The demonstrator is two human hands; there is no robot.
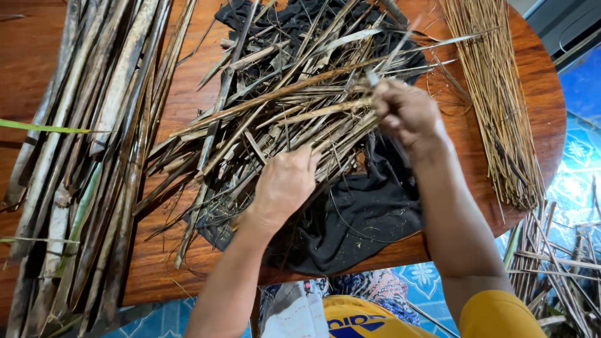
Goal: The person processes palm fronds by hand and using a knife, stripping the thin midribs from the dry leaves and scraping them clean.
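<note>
Gripping dry strips (294, 106), both hands, prob.

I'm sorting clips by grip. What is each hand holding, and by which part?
Right hand pinches a thin strip at its lower end. Left hand presses on the dry leaves; no clear grip.

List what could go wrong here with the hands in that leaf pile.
The right hand grips a thin blade-like tool close to the left hand, so a slip might cut fingers. The dry leaf strips look stiff and sharp-edged. The black cloth overhangs the wooden table and could slide.
</note>
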